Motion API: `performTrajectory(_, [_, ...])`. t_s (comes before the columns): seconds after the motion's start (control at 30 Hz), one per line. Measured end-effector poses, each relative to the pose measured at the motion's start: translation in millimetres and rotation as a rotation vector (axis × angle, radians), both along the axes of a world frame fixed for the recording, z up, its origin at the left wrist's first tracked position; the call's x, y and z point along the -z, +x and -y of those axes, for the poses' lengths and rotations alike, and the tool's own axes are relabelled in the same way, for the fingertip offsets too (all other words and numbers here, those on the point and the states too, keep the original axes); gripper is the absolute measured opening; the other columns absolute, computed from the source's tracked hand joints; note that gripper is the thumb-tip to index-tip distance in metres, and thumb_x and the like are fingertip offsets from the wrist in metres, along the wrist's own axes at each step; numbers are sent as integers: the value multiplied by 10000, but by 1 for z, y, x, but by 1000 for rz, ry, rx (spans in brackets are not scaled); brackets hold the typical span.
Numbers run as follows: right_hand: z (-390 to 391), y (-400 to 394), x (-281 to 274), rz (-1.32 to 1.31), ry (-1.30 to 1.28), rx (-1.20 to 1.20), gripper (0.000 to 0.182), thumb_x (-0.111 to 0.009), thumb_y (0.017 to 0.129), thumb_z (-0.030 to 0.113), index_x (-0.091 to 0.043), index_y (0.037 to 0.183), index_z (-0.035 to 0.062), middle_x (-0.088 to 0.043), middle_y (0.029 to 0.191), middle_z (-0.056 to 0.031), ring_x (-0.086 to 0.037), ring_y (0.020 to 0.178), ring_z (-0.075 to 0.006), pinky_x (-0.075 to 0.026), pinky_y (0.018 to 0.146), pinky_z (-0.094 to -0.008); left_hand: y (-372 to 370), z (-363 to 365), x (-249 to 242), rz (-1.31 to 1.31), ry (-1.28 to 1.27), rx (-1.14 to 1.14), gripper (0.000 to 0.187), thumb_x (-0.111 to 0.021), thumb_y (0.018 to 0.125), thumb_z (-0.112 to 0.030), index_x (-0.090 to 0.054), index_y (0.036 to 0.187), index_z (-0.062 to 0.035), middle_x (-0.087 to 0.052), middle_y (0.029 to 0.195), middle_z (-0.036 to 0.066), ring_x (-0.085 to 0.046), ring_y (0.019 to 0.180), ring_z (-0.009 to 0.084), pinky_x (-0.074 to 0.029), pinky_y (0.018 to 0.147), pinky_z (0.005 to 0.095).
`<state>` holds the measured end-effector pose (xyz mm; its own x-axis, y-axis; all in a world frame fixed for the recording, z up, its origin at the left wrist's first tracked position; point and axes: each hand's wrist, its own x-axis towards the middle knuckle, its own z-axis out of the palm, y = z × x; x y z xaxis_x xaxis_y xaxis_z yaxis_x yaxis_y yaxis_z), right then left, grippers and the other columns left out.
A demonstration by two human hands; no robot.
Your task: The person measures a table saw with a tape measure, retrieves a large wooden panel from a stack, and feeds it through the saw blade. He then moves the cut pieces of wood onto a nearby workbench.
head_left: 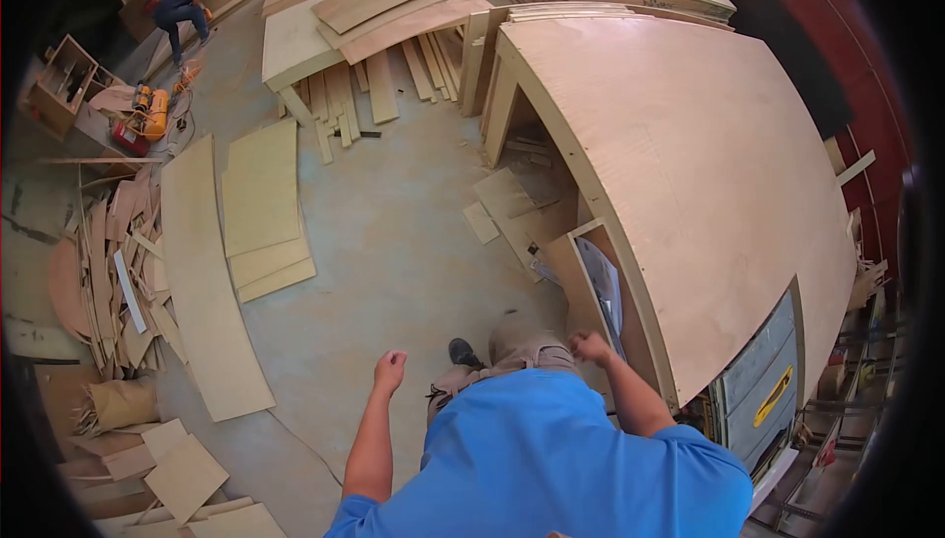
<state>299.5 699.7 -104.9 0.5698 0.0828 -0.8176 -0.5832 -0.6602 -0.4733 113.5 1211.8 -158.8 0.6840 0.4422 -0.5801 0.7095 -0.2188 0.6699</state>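
My left hand [390, 371] is curled loosely closed, nothing visible in it. Right hand [591, 348] is beside the wooden box [573, 277], can't tell if it's gripping. Box sits against the big plywood-topped bench [679, 164], probably for easy reach. Flat sheets [212, 272] line the floor [364, 243]; a co-worker [180, 14] bends farther off.

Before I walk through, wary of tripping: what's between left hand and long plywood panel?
Head view: bare floor, plus a thin cord at the plywood panel's near end.

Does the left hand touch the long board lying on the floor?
Apart: the head view shows bare floor between the left hand and the long board.
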Motion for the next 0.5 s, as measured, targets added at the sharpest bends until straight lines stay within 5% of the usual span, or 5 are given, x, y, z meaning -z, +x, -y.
performTrajectory(0.17, [-75, 108, -1, 33, 11, 42, 332, -581, 927, 282, -664, 1154, 55, -700, 928, -77, -674, 731, -185, -529, 605, -323, 89, -23, -36, 50, -199, -131, 344, -630, 956, -347, -682, 1089, -34, -679, 873, 62, -634, 758, 153, -521, 716, 302])
performTrajectory(0.33, [-141, 186, 68, -101, -76, -31, 333, -588, 932, 299, -683, 1128, 47, -709, 909, -99, -690, 766, -206, -545, 608, -338, 178, -81, -23, 40, -219, -127, 357, -618, 971, -344, -666, 1118, -22, -686, 937, 76, -642, 746, 160, -529, 700, 300])
performTrajectory(0.5, [-222, 289, 67, -78, -35, -276, 327, -593, 890, 317, -719, 1011, 40, -698, 821, -117, -685, 687, -219, -555, 575, -358, 219, -153, -7, -435, -270, -366, 471, -603, 950, -459, -598, 1234, -83, -679, 1055, 80, -654, 840, 204, -519, 703, 374])
